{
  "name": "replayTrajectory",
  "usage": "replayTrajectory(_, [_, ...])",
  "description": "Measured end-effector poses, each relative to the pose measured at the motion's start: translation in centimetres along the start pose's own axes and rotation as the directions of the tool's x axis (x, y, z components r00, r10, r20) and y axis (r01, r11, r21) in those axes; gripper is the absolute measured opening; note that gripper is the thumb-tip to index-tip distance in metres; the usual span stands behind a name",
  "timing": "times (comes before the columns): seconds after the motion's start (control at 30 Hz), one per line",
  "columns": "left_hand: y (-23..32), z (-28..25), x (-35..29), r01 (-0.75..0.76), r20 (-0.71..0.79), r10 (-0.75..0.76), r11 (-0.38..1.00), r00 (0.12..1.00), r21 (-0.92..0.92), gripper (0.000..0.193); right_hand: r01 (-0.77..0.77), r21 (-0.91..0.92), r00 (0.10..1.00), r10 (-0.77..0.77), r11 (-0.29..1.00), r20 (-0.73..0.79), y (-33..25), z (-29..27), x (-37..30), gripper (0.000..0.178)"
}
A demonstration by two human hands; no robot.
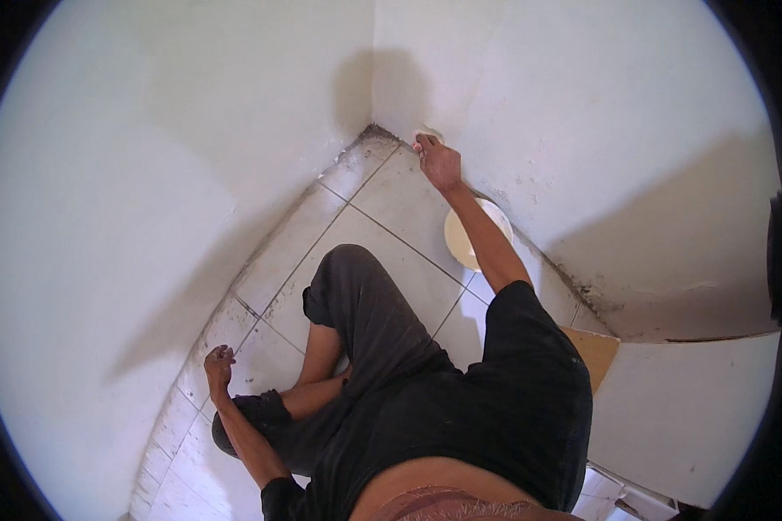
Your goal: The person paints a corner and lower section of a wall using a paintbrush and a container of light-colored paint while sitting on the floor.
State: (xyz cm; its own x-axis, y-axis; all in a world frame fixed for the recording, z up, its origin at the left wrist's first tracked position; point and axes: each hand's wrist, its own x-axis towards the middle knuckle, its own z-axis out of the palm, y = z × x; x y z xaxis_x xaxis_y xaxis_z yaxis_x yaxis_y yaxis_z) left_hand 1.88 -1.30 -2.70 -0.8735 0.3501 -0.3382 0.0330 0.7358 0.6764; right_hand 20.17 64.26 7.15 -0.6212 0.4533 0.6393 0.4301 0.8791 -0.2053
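Observation:
Up near the corner, my right hand (pixel 440 162) presses a small whitish pad (pixel 428 132) against the foot of the right wall (pixel 573 113). Its fingers are closed round the pad, whose exact kind is too small to tell. Under my right forearm stands a round cream bucket (pixel 457 236), partly hidden by the arm; what it holds cannot be made out. At the left, my left hand (pixel 220 369) hovers near the base of the left wall (pixel 113 217). Its fingers are loosely bent and slightly apart, with nothing visible in them.
Pale floor tiles (pixel 400 217) run between the two white walls, with dark grime along their joints. My bent leg (pixel 356 286) takes up the middle. On the right are a brown board (pixel 595 352) and a white panel (pixel 686 408). The wall base looks stained and chipped.

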Motion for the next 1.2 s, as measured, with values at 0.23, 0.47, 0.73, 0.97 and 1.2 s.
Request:
replayTrajectory(0.23, [-0.2, 0.4, 0.5, 0.000, 0.016, 0.001, 0.997, 1.000, -0.082, 0.037, -0.102, -0.056, 0.995, 0.101, 0.993, -0.011, 3.4, 5.6, -4.5, 0.019])
replayTrajectory(0.47, [0.7, 1.0, 1.0, 0.023, 0.048, -0.020, 0.997, 0.999, -0.075, 0.035, -0.057, -0.041, 0.998, 0.058, 0.998, 0.025, 6.7, 5.6, -4.1, 0.018])
replayTrajectory(0.73, [-2.3, -0.1, 1.1, -0.034, 0.020, 0.035, 0.997, 0.999, -0.068, 0.035, 0.061, -0.101, 0.980, -0.078, 0.993, -0.181, 2.6, -6.5, 6.1, 0.018])
replayTrajectory(0.97, [1.2, 0.4, 0.6, 0.010, 0.055, -0.006, 0.996, 0.998, -0.091, 0.036, 0.252, -0.268, 0.795, -0.357, 0.930, -0.490, -3.4, -18.3, 11.4, 0.028])
replayTrajectory(1.2, [0.2, 0.5, 0.2, 0.031, 0.047, -0.028, 0.998, 0.999, -0.060, 0.036, 0.051, -0.067, 0.983, -0.062, 0.996, -0.175, 2.0, -3.3, -0.7, 0.024])
